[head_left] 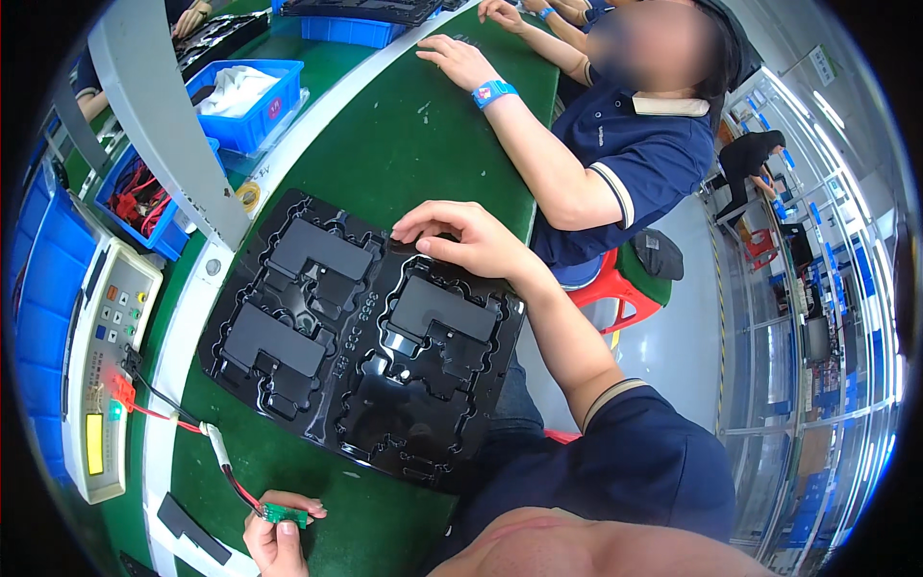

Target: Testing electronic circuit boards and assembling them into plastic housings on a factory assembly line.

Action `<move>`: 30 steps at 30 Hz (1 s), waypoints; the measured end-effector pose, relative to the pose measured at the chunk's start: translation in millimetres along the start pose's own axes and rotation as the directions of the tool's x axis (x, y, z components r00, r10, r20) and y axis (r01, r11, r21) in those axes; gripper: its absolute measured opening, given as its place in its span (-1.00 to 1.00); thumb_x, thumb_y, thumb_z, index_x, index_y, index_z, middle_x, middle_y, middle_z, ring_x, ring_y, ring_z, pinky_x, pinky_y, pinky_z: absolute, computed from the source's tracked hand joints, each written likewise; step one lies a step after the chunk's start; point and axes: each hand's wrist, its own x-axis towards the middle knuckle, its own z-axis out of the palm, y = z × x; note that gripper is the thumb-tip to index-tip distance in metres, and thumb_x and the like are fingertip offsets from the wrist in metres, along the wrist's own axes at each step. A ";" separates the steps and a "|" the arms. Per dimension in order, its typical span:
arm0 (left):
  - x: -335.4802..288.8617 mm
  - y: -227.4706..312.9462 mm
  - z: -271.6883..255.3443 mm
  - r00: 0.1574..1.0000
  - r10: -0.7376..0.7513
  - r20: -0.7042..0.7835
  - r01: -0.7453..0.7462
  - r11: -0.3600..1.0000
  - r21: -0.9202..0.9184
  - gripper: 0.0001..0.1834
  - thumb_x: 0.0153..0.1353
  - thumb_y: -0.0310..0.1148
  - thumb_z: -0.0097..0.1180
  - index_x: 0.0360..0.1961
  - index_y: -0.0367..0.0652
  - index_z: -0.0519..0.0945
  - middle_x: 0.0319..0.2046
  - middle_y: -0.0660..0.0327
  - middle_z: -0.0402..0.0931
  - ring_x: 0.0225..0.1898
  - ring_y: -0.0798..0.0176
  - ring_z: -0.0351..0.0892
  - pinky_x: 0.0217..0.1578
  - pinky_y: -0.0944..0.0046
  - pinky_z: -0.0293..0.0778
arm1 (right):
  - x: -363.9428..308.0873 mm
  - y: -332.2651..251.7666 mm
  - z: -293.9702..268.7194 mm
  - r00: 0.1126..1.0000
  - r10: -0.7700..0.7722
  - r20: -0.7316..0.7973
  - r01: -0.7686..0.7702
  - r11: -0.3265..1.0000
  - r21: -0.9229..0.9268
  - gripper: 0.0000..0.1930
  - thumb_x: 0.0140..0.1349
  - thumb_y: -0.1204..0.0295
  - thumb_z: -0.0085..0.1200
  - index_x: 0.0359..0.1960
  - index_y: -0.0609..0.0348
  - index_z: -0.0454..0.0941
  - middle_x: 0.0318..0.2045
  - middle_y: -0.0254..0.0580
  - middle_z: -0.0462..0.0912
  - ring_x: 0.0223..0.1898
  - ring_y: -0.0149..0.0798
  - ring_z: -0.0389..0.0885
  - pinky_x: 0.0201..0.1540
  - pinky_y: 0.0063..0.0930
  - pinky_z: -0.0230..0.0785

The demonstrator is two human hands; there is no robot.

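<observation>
At the bottom, my left hand (274, 543) pinches a small green circuit board (286, 514) between thumb and fingers. Red and black wires (231, 473) run from the board to a white test instrument (101, 385) with a yellow display and buttons. My right hand (461, 236) lies over the far edge of a black plastic tray (332, 385), its fingers loosely bent and the thumb apart, with nothing visible in it. Three flat black L-shaped parts sit in the tray's pockets: a far-left part (322, 252), a near-left part (272, 338) and a right part (442, 310).
A grey metal post (163, 115) rises at the left. Blue bins hold white material (238, 91) and red-black leads (139, 200). A dark strip (192, 529) lies near the instrument. Beside me on the right, a co-worker (615, 163) sits with an arm over the green table (404, 144).
</observation>
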 end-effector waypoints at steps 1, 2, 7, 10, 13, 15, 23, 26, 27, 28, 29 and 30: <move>0.1 -0.9 -0.1 1.000 0.012 -0.013 -0.012 1.000 -0.012 -0.58 0.16 -0.13 -0.13 -0.44 -0.39 0.42 -0.51 0.08 0.41 -0.49 0.31 0.40 -0.40 0.37 0.31 | 0.2 1.0 -0.4 1.000 0.000 -0.002 0.000 1.000 0.001 -0.78 0.10 0.56 -0.06 -0.17 0.26 0.43 -0.30 -0.23 0.53 -0.26 -0.47 0.48 -0.23 -0.66 0.32; 0.1 -1.4 -0.2 1.000 0.013 -0.012 -0.013 1.000 -0.010 -0.58 0.16 -0.13 -0.13 -0.44 -0.39 0.42 -0.51 0.08 0.41 -0.49 0.31 0.40 -0.40 0.37 0.31 | 0.6 2.5 -0.5 1.000 0.020 -0.006 -0.019 0.998 0.068 -0.77 0.11 0.55 -0.06 -0.16 0.25 0.42 -0.30 -0.23 0.53 -0.26 -0.47 0.48 -0.23 -0.67 0.32; 0.6 -0.6 1.6 0.999 0.029 -0.015 -0.028 0.998 0.050 -0.61 0.17 -0.17 -0.14 -0.47 -0.37 0.41 -0.50 0.09 0.41 -0.48 0.31 0.41 -0.40 0.39 0.30 | 1.1 3.0 -1.3 0.998 0.050 -0.037 -0.046 0.992 0.119 -0.78 0.11 0.51 -0.04 -0.18 0.23 0.41 -0.32 -0.21 0.56 -0.29 -0.46 0.51 -0.23 -0.62 0.36; 0.1 -0.1 3.6 0.999 0.038 -0.017 -0.037 0.999 0.035 -0.63 0.18 -0.19 -0.15 -0.48 -0.36 0.41 -0.50 0.09 0.41 -0.48 0.31 0.40 -0.39 0.39 0.30 | 1.0 7.0 -1.7 0.998 0.038 -0.053 -0.029 0.986 0.164 -0.78 0.11 0.50 -0.03 -0.18 0.22 0.42 -0.32 -0.22 0.56 -0.30 -0.47 0.51 -0.23 -0.63 0.36; -0.3 4.3 7.1 0.999 0.050 0.000 -0.050 0.997 0.051 -0.65 0.18 -0.21 -0.16 -0.48 -0.35 0.40 -0.49 0.10 0.41 -0.47 0.32 0.40 -0.38 0.38 0.30 | 0.5 8.7 -3.0 0.999 0.029 -0.045 -0.021 0.985 0.172 -0.78 0.11 0.50 -0.02 -0.18 0.21 0.41 -0.33 -0.23 0.56 -0.29 -0.48 0.50 -0.22 -0.63 0.36; -1.7 4.7 9.5 0.999 0.053 -0.003 -0.052 0.997 0.059 -0.65 0.18 -0.21 -0.16 -0.48 -0.35 0.40 -0.49 0.10 0.40 -0.47 0.32 0.39 -0.38 0.37 0.31 | 0.5 10.4 -2.1 0.997 0.008 -0.080 0.012 0.969 0.248 -0.81 0.10 0.51 -0.01 -0.22 0.23 0.44 -0.34 -0.23 0.56 -0.33 -0.48 0.51 -0.26 -0.64 0.36; 4.5 9.8 5.8 1.000 0.008 0.002 -0.008 0.999 0.042 -0.61 0.20 -0.17 -0.18 -0.48 -0.33 0.44 -0.51 0.17 0.44 -0.47 0.36 0.40 -0.42 0.41 0.30 | -17.0 -16.1 9.0 0.863 -0.110 -0.492 0.225 0.958 0.179 -0.89 0.05 0.59 -0.01 -0.35 0.29 0.44 -0.44 -0.22 0.51 -0.41 -0.45 0.50 -0.37 -0.65 0.35; -1.2 7.0 -4.5 0.999 -0.019 0.033 0.020 0.999 -0.033 -0.68 0.20 -0.26 -0.19 -0.41 -0.34 0.45 -0.49 0.17 0.45 -0.40 0.33 0.42 -0.29 0.35 0.35 | -53.7 -84.7 26.7 0.817 -0.474 -0.329 0.557 0.795 0.238 -0.75 0.08 0.40 0.00 -0.23 0.28 0.37 -0.40 -0.07 0.47 -0.31 -0.27 0.48 -0.35 -0.49 0.35; -5.0 10.9 -7.7 0.998 -0.011 0.054 0.011 1.000 0.000 -0.70 0.21 -0.30 -0.21 -0.40 -0.34 0.45 -0.46 0.18 0.45 -0.37 0.32 0.42 -0.28 0.35 0.34 | -58.2 -112.3 46.3 0.828 -0.473 -0.303 0.557 0.761 0.333 -0.75 0.08 0.40 0.00 -0.23 0.28 0.37 -0.40 -0.07 0.47 -0.31 -0.27 0.48 -0.35 -0.49 0.35; -0.8 14.6 -6.3 0.993 0.032 0.111 -0.029 0.999 -0.031 -0.72 0.23 -0.33 -0.22 -0.38 -0.34 0.45 -0.44 0.18 0.45 -0.34 0.33 0.42 -0.25 0.35 0.34 | -61.0 -134.6 58.0 0.697 -0.563 -0.444 0.715 0.594 0.368 -0.79 0.07 0.34 -0.04 -0.34 0.23 0.41 -0.48 -0.19 0.45 -0.43 -0.34 0.43 -0.42 -0.50 0.28; -2.7 7.3 -9.0 0.993 0.035 0.112 -0.027 0.997 -0.071 -0.73 0.23 -0.33 -0.21 -0.35 -0.34 0.45 -0.41 0.19 0.45 -0.32 0.35 0.41 -0.24 0.36 0.34 | -62.5 -150.5 71.0 0.545 -0.592 -0.593 0.838 0.396 0.374 -0.79 0.05 0.28 -0.07 -0.46 0.18 0.44 -0.56 -0.31 0.42 -0.54 -0.42 0.37 -0.48 -0.52 0.20; 5.6 8.2 -4.5 0.989 0.027 0.145 -0.012 0.995 -0.103 -0.74 0.23 -0.34 -0.19 -0.34 -0.34 0.45 -0.40 0.19 0.46 -0.32 0.36 0.42 -0.22 0.36 0.34 | -73.6 -167.8 71.9 0.370 -0.570 -0.734 0.929 0.218 0.299 -0.74 0.04 0.21 -0.11 -0.57 0.13 0.48 -0.64 -0.43 0.40 -0.66 -0.49 0.32 -0.55 -0.54 0.12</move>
